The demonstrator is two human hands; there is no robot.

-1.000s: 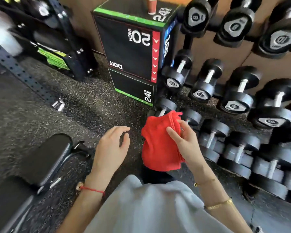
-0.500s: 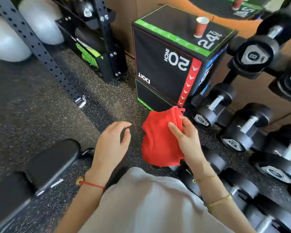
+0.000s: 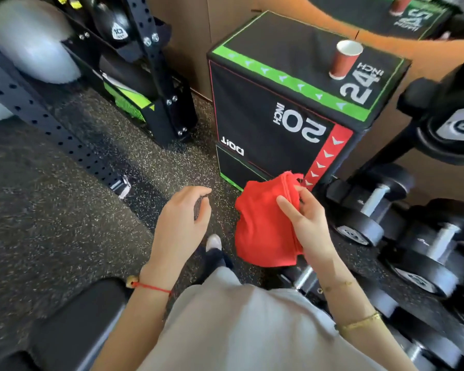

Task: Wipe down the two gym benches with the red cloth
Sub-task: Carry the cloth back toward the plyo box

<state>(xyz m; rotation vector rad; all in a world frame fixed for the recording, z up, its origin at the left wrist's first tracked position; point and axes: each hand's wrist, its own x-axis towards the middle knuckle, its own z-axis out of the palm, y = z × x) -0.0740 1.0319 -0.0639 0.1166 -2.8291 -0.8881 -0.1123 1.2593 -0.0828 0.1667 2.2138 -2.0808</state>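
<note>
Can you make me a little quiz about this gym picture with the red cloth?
1. True or false: the crumpled red fabric cloth is held in the right hand.
2. What stands on top of the black padded jump box with the green stripe? A) a dumbbell B) a red paper cup C) a ball
3. Fill in: the left hand holds ____.

Key
1. True: its fingers pinch the cloth's edge.
2. B: the red paper cup stands upright near the "24 INCH" print.
3. Nothing: its fingers are loosely curled in the air, apart from the cloth.
</note>
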